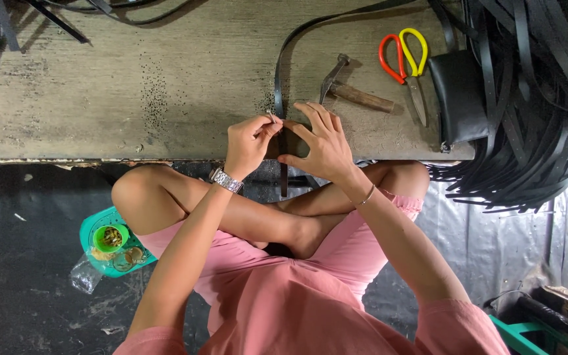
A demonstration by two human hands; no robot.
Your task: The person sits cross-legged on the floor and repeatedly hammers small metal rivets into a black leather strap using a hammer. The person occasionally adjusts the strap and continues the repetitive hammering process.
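Left hand: pinches a small metal piece, possibly a rivet, over the black strap. Right hand: flat, pressing that strap to the workbench. Beyond the grip: hammer, scissors, both untouched. Fastening apparently unfinished.

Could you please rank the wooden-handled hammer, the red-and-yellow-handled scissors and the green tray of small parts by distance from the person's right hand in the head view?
From the right hand:
1. Wooden-handled hammer, just beyond it on the bench.
2. Red-and-yellow-handled scissors, farther right on the bench.
3. Green tray of small parts, on the floor, far left.
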